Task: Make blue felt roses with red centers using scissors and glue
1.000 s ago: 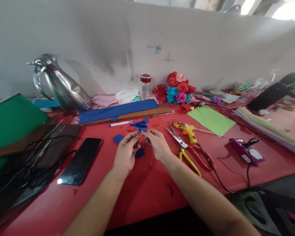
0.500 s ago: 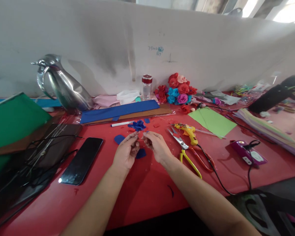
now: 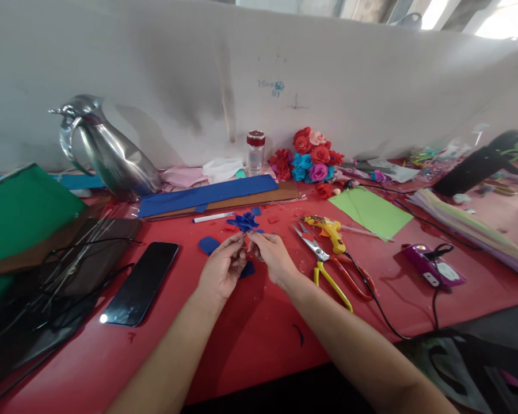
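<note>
A clear jar (image 3: 255, 154) with a red lid stands by the wall (image 3: 164, 75), its contents too indistinct to tell; a steel jug (image 3: 114, 155) leans at left. Handwritten digits mark the wall, too blurred to read fully. Above the red tabletop (image 3: 250, 345), the blue flower (image 3: 244, 222) sits just beyond the fingertips of the left hand (image 3: 222, 265) and right hand (image 3: 271, 254), both pinched together on its base.
</note>
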A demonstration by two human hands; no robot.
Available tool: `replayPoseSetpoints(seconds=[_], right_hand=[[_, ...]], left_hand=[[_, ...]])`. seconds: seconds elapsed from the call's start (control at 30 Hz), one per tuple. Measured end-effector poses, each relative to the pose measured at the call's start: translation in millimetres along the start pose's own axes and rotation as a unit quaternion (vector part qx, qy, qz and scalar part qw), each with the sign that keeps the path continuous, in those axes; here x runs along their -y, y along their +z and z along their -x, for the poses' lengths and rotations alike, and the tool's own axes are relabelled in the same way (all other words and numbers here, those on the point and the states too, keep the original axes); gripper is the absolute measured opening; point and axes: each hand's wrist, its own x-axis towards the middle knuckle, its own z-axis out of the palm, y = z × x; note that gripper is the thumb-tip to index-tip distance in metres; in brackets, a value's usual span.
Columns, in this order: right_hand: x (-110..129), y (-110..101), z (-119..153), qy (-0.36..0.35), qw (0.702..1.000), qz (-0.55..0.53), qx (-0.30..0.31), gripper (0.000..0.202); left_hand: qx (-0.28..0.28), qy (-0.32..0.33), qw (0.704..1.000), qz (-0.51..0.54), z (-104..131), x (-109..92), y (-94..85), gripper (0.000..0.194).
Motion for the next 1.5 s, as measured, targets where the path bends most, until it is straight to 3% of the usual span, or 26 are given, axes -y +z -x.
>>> replayPoseSetpoints(seconds=[0.43,0.8,1.0,1.17,1.3,1.4,1.5], right_hand=[[1,-2,-1,-0.010,1.000,-0.014,-0.002,0.032],[2,-3,2,0.080,0.991,-0.096,0.049,0.033],[6,-6,6,0.059,0.983,-0.145,0.098,0.042],[11,-9,7,-0.040,0.981,-0.187,-0.004,0.046],[7,-9,5,-0.082,0.985,-0.142,-0.056,0.039],[3,-10,2,-0.072,0.989,-0.127,-0.035,0.029],[5,-11,0,-0.016,0.988,-0.156,0.002,0.026]], left_hand=[[0.022,0.041,0.998,-0.035,1,2,-1.5,0.014],[0.010,0.089,0.994,-0.056,4,3,-1.1,0.018],[-0.003,0.053,0.998,-0.017,0,0,-1.8,0.016],[-0.004,-0.007,0.999,0.038,-3,-3,-2.8,0.016],[0.016,-0.031,0.996,0.079,-3,-7,-3.8,0.017],[0.033,-0.054,0.993,0.098,-2,-10,-4.1,0.017],[0.039,-0.069,0.991,0.105,-1,-12,-3.9,0.018]])
